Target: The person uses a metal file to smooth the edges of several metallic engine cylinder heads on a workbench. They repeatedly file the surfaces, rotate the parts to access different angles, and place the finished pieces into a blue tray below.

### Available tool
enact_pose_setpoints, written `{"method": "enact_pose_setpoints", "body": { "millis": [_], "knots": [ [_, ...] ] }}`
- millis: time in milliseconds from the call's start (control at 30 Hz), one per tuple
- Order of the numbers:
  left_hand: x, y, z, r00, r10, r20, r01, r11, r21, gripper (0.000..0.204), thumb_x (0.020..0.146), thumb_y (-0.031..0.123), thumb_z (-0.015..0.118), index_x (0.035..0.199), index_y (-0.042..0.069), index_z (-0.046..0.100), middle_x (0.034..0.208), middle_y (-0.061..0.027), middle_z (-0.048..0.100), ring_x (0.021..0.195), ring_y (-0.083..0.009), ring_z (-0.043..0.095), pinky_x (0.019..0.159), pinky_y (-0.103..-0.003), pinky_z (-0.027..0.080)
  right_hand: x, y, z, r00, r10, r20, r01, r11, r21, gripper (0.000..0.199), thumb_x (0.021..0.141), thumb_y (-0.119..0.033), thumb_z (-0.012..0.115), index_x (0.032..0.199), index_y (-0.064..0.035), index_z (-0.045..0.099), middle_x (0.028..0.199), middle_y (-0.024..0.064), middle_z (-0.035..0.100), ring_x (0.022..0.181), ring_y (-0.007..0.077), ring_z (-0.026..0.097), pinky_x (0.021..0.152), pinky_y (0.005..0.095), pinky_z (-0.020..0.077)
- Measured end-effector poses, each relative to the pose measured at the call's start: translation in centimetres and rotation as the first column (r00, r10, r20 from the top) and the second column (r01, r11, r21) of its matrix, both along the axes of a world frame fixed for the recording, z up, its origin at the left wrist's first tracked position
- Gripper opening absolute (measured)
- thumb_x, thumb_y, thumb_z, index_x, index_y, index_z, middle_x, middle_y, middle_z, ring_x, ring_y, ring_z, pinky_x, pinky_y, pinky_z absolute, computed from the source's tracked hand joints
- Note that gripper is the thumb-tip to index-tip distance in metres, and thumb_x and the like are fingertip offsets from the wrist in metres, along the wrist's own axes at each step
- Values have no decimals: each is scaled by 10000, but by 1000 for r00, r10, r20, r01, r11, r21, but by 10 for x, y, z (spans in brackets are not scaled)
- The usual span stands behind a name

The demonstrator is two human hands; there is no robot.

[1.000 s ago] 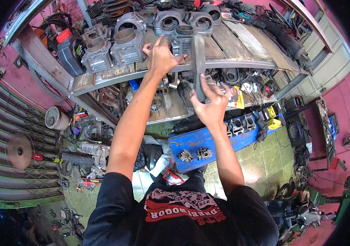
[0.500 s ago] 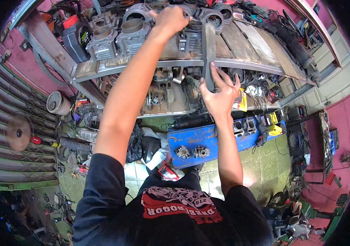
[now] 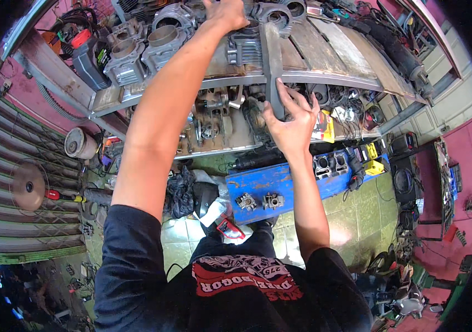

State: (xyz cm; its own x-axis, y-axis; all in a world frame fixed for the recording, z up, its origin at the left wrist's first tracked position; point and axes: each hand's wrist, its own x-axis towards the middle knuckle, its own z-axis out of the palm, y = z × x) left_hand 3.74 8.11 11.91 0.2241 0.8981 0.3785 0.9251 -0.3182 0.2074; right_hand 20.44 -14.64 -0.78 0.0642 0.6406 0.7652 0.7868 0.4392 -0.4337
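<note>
At the far edge of the picture my left hand [image 3: 227,14] reaches over the upper shelf, among grey metal engine parts. Its fingertips are hidden or cut off, so what it touches does not show. An engine cylinder block [image 3: 164,44] stands left of that forearm, and a finned cylinder [image 3: 245,50] lies just below the wrist on its right. My right hand [image 3: 294,122] rests lower down against a grey metal post [image 3: 272,61] at the shelf's front. Its thumb and fingers are spread, touching the post.
A blue bench [image 3: 258,185] below the shelves carries two carburettors [image 3: 258,202] and more cylinder blocks [image 3: 330,164]. The lower shelf [image 3: 233,138] holds loose metal parts and a yellow packet [image 3: 324,128]. A fan [image 3: 28,187] stands far left; a dark plastic bottle [image 3: 91,61] sits upper left.
The view has shifted, so the shelf sits a little higher and further left. My left hand has moved further toward the top edge. My right hand stays against the post.
</note>
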Motion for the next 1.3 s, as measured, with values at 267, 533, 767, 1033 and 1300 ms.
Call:
{"method": "enact_pose_setpoints", "body": {
  "millis": [267,533,767,1033,1300],
  "knots": [
    [26,-14,5,993,-84,-78,101,966,239,165,847,212,747,924,66,755,1001,-166,714,1118,-372,613,1040,-748,263,17,-5,7,995,-54,-89,56,998,22,562,748,-269,788,1280,-106,714,999,135,753,1016,261,691,1139,581,287],
    [58,3,-34,935,-354,-18,265,663,700,189,840,99,697,1007,20,654,987,-145,642,1075,-330,524,906,-623,304,34,-10,9,990,-91,-105,94,995,24,577,742,-258,785,1287,-85,706,986,159,747,949,276,706,1136,535,324],
    [72,-11,-46,956,-294,-9,198,618,761,216,756,209,781,951,139,717,948,-19,708,1102,-222,571,916,-556,315,42,-14,10,982,-144,-123,147,989,17,568,751,-245,792,1292,-95,704,994,149,751,951,260,706,1132,531,330],
    [57,-13,-43,915,-247,318,112,914,389,572,759,425,796,1208,96,666,1269,-121,654,1313,-304,494,1045,-679,267,31,-10,12,981,-170,-88,172,985,14,553,780,-289,770,1295,-96,702,997,146,753,961,264,702,1127,527,331],
    [43,-25,-50,887,-282,367,288,957,39,853,740,544,789,1382,95,453,1364,-215,613,1318,-406,541,1078,-758,175,18,-23,-1,973,-223,-59,223,975,-12,551,767,-284,775,1279,-90,709,936,149,748,957,256,699,1120,531,328]
  ]
}}
